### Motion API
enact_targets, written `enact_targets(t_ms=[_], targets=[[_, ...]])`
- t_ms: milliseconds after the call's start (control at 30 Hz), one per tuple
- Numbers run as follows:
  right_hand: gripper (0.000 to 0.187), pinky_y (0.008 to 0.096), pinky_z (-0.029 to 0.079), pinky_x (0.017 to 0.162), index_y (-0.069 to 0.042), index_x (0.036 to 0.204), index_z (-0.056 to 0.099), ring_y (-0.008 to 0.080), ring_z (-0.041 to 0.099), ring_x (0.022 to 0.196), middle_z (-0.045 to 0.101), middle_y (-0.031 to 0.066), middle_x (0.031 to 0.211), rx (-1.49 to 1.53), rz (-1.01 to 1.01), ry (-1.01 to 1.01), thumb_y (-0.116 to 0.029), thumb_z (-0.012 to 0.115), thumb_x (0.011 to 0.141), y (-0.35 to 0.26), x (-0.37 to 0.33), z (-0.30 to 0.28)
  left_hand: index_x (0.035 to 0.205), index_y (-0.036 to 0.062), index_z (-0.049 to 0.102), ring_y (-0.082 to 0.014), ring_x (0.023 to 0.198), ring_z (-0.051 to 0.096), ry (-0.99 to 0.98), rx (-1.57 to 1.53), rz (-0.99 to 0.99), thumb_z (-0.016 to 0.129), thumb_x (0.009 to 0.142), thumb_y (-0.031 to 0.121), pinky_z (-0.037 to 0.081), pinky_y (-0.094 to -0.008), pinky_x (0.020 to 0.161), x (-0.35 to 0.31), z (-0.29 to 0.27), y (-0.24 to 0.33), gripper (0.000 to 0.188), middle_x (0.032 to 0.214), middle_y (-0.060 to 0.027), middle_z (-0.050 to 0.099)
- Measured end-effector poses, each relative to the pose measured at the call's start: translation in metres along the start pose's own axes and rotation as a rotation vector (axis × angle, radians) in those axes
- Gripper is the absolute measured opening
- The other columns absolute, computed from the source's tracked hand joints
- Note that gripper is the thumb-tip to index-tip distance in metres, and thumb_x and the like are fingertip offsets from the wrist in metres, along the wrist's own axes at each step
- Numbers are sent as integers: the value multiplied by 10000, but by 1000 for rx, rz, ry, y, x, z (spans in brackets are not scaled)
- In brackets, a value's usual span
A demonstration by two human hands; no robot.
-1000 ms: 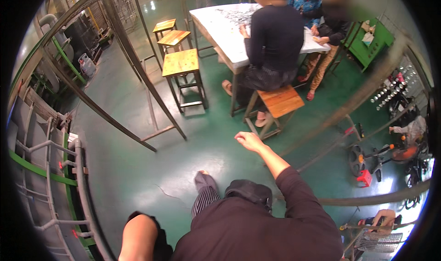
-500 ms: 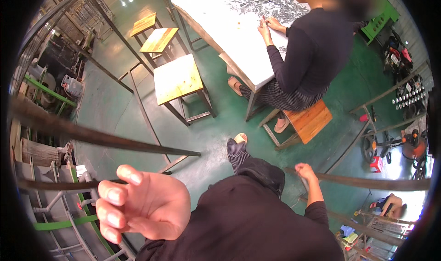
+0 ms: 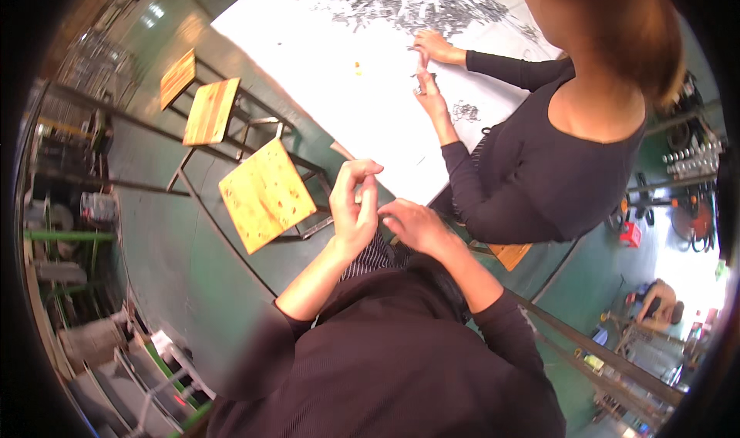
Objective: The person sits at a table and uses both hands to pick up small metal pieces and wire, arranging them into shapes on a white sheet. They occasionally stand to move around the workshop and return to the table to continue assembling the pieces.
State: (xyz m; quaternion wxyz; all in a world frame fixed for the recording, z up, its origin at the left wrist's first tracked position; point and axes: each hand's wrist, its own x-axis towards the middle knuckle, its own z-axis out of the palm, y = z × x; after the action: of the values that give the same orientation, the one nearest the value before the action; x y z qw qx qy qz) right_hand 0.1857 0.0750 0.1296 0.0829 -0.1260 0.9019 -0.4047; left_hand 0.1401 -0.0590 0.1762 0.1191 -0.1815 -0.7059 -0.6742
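Note:
In front of my torso, my left hand is raised with its fingers loosely bent and the thumb pointing up. Nothing shows between them. Just right of it, my right hand is half curled, with thumb and forefinger apart and nothing visible in it. The two hands are close together, near the close corner of a white-topped table. A pile of small dark and grey strips covers its far part. A seated person in a dark top works at the table, both hands over small pieces.
Wooden-topped stools with metal legs line the table's left side. Another stool is under the seated person. Metal frame bars run along the right and left. A red box and another person are farther right.
My left hand has moved from the lower left to the middle, and my right hand inward to meet it. The table and seated person now appear nearer and larger.

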Motion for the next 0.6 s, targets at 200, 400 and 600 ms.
enact_targets(t_ms=[200, 400, 600], targets=[[217, 415, 456, 754, -33, 997, 560, 327, 557, 870, 540, 124, 975, 25, 238, 318, -37, 504, 787, 29, 59, -4, 972, 36, 540, -155, 733, 542, -527, 211, -286, 458, 793, -36, 434, -254, 594, 64, 30, -171, 210, 920, -69, 583], [284, 399, 444, 784, 0, 1035, 547, 326, 531, 958, 515, 148, 1107, -287, 684, 681, 20, 468, 764, 94, 134, 14, 920, 6, 572, -153, 664, 571, -1044, 153, -179, 455, 792, -19, 462, -275, 614, 130, 17, -240, 175, 827, -105, 600], [345, 396, 462, 782, -32, 1136, 522, 292, 539, 991, 465, 228, 1189, -1092, 541, 666, -94, 508, 797, 158, 152, -16, 921, -1, 556, -111, 670, 565, -1281, -123, -541, 410, 844, -9, 461, -248, 643, 171, 10, -273, 165, 773, -27, 598]])
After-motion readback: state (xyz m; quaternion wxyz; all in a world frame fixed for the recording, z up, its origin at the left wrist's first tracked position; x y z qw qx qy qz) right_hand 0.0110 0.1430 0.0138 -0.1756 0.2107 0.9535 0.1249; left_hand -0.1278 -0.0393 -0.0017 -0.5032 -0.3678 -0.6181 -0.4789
